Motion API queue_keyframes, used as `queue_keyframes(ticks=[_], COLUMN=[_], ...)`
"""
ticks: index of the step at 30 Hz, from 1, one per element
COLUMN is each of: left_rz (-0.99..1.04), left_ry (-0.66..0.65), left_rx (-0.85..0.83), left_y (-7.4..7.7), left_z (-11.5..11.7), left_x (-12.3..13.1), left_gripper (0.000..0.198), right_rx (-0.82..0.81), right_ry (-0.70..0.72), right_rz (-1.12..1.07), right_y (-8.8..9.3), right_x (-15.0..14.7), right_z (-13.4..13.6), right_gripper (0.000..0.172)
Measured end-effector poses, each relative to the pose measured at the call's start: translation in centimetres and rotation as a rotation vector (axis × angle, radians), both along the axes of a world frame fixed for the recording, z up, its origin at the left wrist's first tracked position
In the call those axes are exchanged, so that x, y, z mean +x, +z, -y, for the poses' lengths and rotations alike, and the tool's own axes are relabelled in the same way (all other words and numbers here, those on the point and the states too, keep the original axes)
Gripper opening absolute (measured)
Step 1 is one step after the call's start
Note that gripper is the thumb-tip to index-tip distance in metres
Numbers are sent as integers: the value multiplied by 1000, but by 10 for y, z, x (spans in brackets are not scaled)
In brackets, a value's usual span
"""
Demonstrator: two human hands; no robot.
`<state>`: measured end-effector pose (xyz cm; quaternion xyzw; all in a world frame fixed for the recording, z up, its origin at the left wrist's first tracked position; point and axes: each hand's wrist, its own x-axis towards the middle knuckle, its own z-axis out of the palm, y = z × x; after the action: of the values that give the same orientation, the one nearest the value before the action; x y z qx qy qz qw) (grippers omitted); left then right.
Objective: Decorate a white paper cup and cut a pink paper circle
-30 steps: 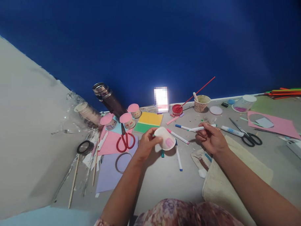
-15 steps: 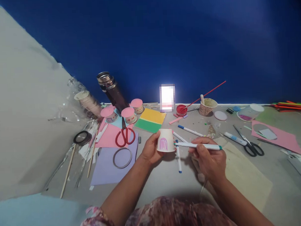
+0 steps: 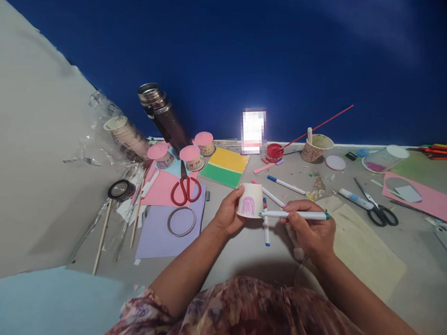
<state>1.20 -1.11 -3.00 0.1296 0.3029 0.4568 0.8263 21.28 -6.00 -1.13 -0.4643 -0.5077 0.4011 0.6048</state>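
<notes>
My left hand (image 3: 229,213) is closed around a small white paper cup (image 3: 254,193), which is upside down with its wide rim low. A purple arch-shaped scribble shows on the cup's side. In my right hand (image 3: 313,228) is a white felt-tip marker (image 3: 304,215) with a green tip, pinched between thumb and fingers. That tip is at the cup's lower right edge; whether it touches, I cannot tell. Beneath and behind the cup lie a blue-ended marker (image 3: 267,234) and a pink marker (image 3: 270,195). A blue-capped marker (image 3: 288,185) rests further back.
Red-handled scissors (image 3: 185,191), a tape ring (image 3: 182,222) and purple paper (image 3: 153,243) lie left. Behind stand pink-topped cups (image 3: 192,159), a tall flask (image 3: 166,120) and a lit, blurred screen (image 3: 253,132). Black-handled scissors (image 3: 381,213) and pink paper (image 3: 433,199) lie right.
The camera view has shifted slightly, so the table's things sit higher. The cup is tilted a little more, and the marker's tip has come closer to its lower edge.
</notes>
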Motion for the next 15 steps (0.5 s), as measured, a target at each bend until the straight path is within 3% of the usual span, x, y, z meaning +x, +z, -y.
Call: queue_keyframes(ticks=[15], left_rz=[-1], left_ry=[-6], left_rx=[8], left_y=[1], left_z=[3], left_x=[4], left_gripper=[45], right_rx=[61], right_ry=[10], right_rz=[64], right_y=[2], right_x=[1], right_z=[2], right_gripper=[17])
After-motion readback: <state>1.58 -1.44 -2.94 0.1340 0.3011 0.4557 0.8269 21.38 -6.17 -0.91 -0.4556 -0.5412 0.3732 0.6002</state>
